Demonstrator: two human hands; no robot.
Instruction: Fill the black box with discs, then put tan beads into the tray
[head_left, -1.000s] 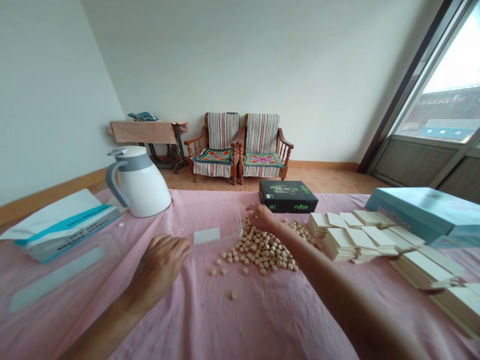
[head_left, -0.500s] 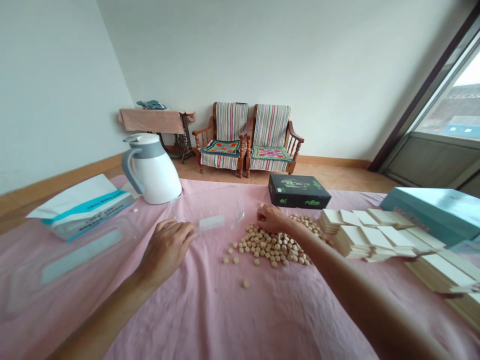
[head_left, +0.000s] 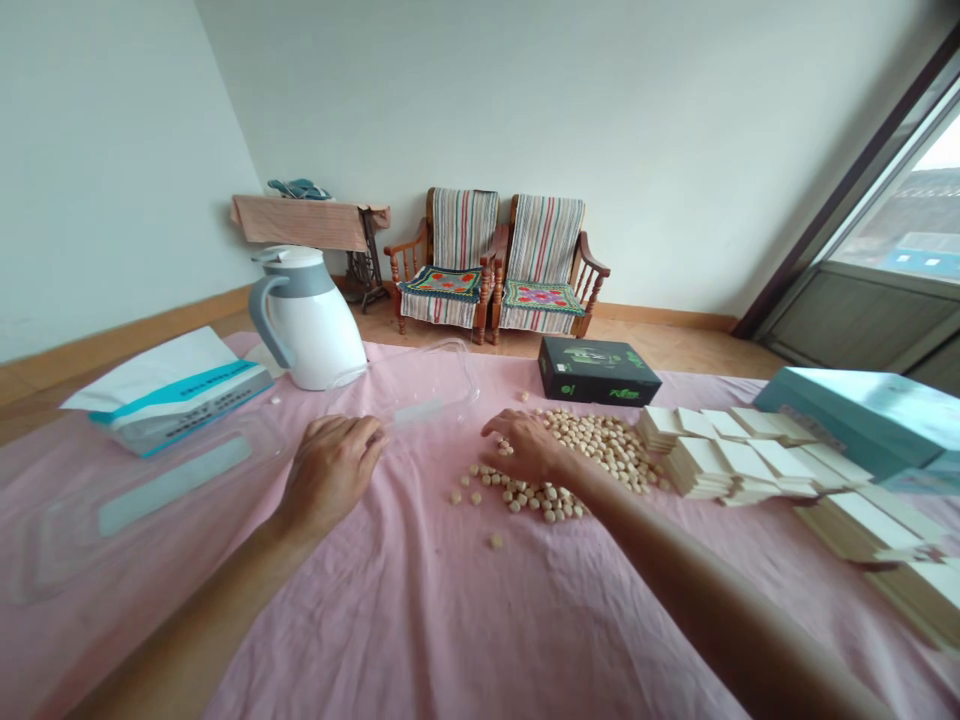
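On the pink cloth (head_left: pixel 465 620), left hand (head_left: pixel 334 465) pinches a clear plastic tub (head_left: pixel 420 408), probably steadying it, right hand (head_left: pixel 523 445) half-curled (can't tell if holding any) over wooden-looking pieces (head_left: pixel 604 440).

From the right hand (head_left: pixel 521 447), pink fabric (head_left: pixel 429 460) lies open at nine o'clock; a black rectangular cardboard box (head_left: pixel 598 372) obstructs one o'clock, stacked cream rectangular panels (head_left: pixel 739 462) three.

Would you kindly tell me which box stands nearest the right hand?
The black box with green lettering, just beyond the heap of small pieces; the light-blue box sits farther right, behind the stacked tiles.
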